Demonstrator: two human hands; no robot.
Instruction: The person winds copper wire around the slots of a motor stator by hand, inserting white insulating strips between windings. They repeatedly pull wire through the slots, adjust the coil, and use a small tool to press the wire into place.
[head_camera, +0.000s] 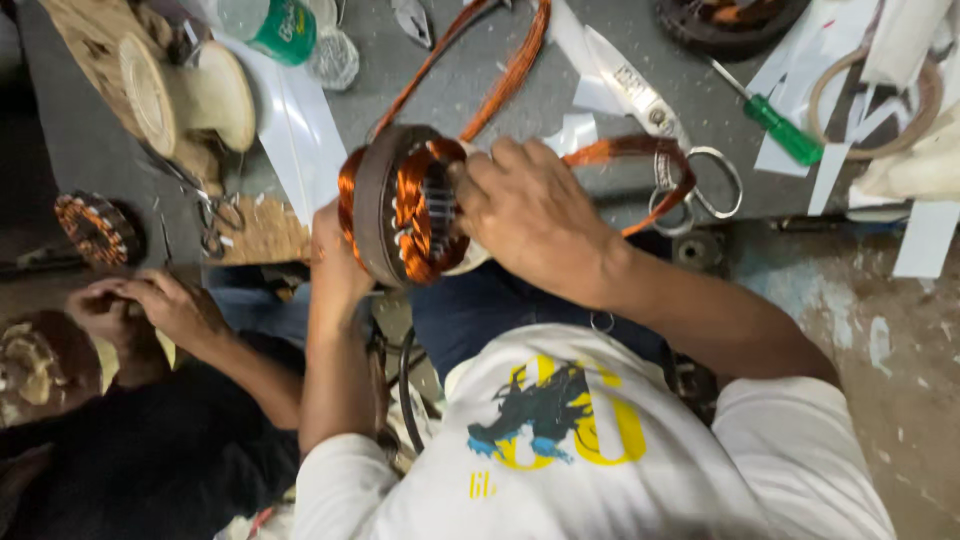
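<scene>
**Both hands on a copper-wound stator**

I see my left hand (335, 262) bracing the stator (400, 205) from nine o'clock, my right hand (530, 215) pressing its copper coils from three. Scissors (650, 115) lie toward one o'clock, a green screwdriver (775, 120) beyond. Another person's hands (150, 310) work at eight o'clock.

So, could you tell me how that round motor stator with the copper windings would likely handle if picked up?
The stator looks like a thick metal ring packed with copper coils, so probably heavy for its size. Both the left hand and right hand grip it, suggesting heft. Its loose copper wire would likely flop.
</scene>
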